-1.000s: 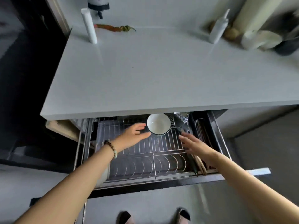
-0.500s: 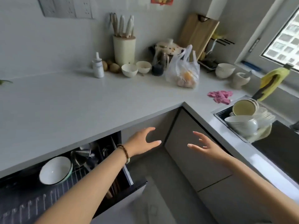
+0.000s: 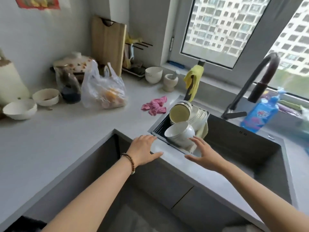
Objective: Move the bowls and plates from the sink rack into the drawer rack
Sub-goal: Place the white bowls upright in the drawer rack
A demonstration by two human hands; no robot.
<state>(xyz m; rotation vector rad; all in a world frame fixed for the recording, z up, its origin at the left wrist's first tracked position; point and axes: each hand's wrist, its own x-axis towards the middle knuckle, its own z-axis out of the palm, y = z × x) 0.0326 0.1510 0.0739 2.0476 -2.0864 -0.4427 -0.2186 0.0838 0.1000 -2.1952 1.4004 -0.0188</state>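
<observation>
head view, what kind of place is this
A home kitchen, most likely: a sink with a faucet, a rack of bowls and plates set in it, and a cutting board leaning on the wall. Both hands are open and empty.

Both hands empty, fingers spread: left hand (image 3: 144,150), right hand (image 3: 204,153) near white bowl (image 3: 180,131).

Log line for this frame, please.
phase: reaching for sink rack | left hand: open, empty | right hand: open, empty, beside white bowl | drawer rack: not in view
</observation>
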